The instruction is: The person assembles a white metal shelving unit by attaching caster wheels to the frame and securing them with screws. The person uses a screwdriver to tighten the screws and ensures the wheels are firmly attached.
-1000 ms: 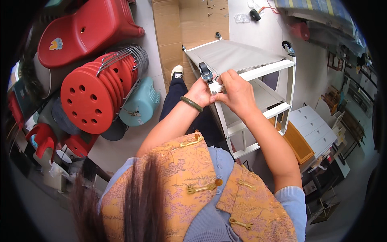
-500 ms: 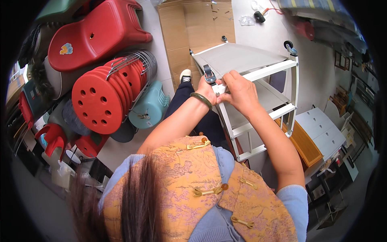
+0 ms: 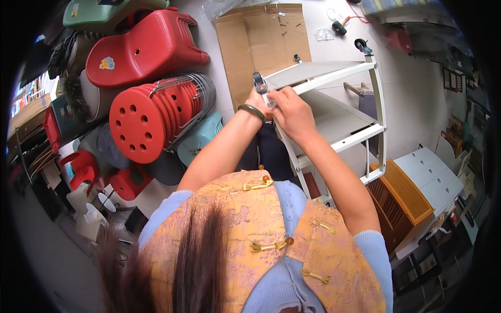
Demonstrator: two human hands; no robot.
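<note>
A white metal cart frame (image 3: 360, 136) with grey shelf panels (image 3: 334, 116) stands in front of me, its wheels pointing up. At its near left corner is a black caster (image 3: 260, 82). My left hand (image 3: 257, 104), a dark green bangle at its wrist, is closed around that corner just below the wheel. Against the same spot, the fingers of my right hand (image 3: 293, 112) are pinched together by the caster's base. Whatever small part lies between them is hidden. More casters sit on the far corners, one of them a black wheel (image 3: 360, 44) at the far right.
Flattened cardboard (image 3: 242, 49) with several screws lies beyond the cart. A black-headed mallet (image 3: 339, 27) and a clear plastic bag (image 3: 324, 34) are on the floor. Red stools (image 3: 136, 128) and a red chair (image 3: 135, 49) crowd the left. A wooden cabinet (image 3: 409, 188) stands at the right.
The cart's frame has tilted, and its caster corner has moved up and left together with both hands. The hands stay closed at the caster. The whole view has shifted a little.
</note>
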